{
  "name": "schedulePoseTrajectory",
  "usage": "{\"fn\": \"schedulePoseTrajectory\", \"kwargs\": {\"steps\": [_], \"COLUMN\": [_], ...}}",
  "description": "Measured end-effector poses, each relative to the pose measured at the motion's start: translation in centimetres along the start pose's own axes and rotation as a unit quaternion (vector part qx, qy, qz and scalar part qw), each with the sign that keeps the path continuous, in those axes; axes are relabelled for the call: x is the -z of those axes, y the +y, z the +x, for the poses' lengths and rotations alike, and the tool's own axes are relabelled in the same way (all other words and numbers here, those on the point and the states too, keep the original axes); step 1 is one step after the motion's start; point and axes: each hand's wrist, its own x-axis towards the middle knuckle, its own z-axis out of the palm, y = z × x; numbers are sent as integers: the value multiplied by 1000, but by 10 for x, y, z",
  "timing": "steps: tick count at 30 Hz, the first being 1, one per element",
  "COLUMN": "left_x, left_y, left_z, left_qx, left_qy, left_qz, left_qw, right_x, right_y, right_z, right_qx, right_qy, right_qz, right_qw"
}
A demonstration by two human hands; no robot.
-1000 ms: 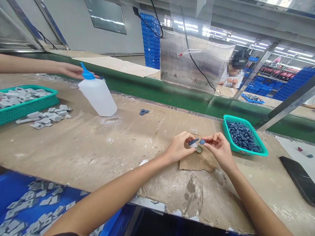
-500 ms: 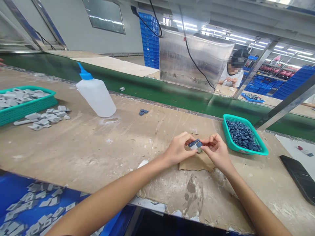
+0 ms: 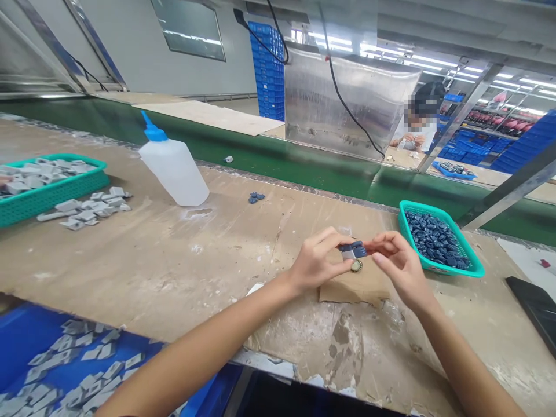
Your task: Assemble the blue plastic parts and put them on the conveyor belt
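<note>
Between the thumb and fingers of my left hand [image 3: 319, 260] is a small grey and dark blue piece [image 3: 353, 250]. My right hand [image 3: 397, 260] is at the right end of that piece, its fingertips near or touching the blue part, with thumb and index finger apart. Just below the piece, a small round cap [image 3: 356, 266] lies on a square of brown cardboard [image 3: 347, 291]. To the right stands a green basket [image 3: 475, 267] full of dark blue parts [image 3: 434, 240].
A white bottle with blue nozzle [image 3: 176, 171] stands left. Blue parts [image 3: 256, 197] lie mid-table. Grey parts fill a green basket [image 3: 56, 194] and a blue bin [image 3: 21, 324]. A black phone-like object [image 3: 532, 307] lies right. Another person [image 3: 419, 124] sits beyond.
My right hand's thumb and index finger have opened and drawn slightly right. The piece has turned in my left hand, and the round cap shows more clearly. The view has shifted slightly.
</note>
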Motion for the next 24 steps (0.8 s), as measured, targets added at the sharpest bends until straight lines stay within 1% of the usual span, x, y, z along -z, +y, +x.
{"fn": "schedulePoseTrajectory", "kwargs": {"steps": [2, 4, 6, 7, 9, 12, 14, 16, 18, 19, 20, 21, 22, 23, 24], "left_x": [1, 2, 4, 6, 8, 12, 14, 15, 12, 8, 2, -6, -14, -22, -29], "left_y": [6, 12, 19, 21, 26, 32, 34, 30, 15, 3, -12, -29, -47, -65, -83], "left_z": [1, 1, 2, 2, 1, -1, 0, 9, 29, 43, 60, 77, 95, 111, 125], "left_qx": [-39, -83, -114, -120, -119, -120, -130, -126, -101, -86, -68, -52, -27, 10, 56], "left_qy": [7, 11, 10, 7, -4, -30, -48, -67, -111, -149, -192, -242, -276, -287, -276], "left_qz": [7, 21, 37, 43, 51, 61, 63, 52, 34, 36, 48, 81, 132, 187, 241], "left_qw": [999, 996, 993, 992, 992, 990, 988, 988, 988, 985, 978, 966, 952, 939, 929], "right_x": [8, 12, 10, 8, 2, -8, -13, -12, 0, 11, 26, 43, 63, 84, 104], "right_y": [-4, -6, -7, -7, -8, -8, -9, -8, -7, -6, -4, -2, 1, 5, 10], "right_z": [1, 1, -1, -2, -5, -9, -10, -6, 1, 5, 9, 11, 13, 13, 14], "right_qx": [-51, -109, -146, -155, -164, -166, -152, -126, -105, -96, -84, -68, -43, -21, -1], "right_qy": [-63, -136, -177, -182, -170, -140, -124, -110, -96, -77, -43, 8, 79, 162, 241], "right_qz": [46, 108, 167, 187, 214, 236, 238, 218, 160, 117, 66, 4, -64, -146, -253], "right_qw": [996, 979, 959, 953, 948, 947, 951, 962, 977, 986, 993, 998, 994, 976, 937]}}
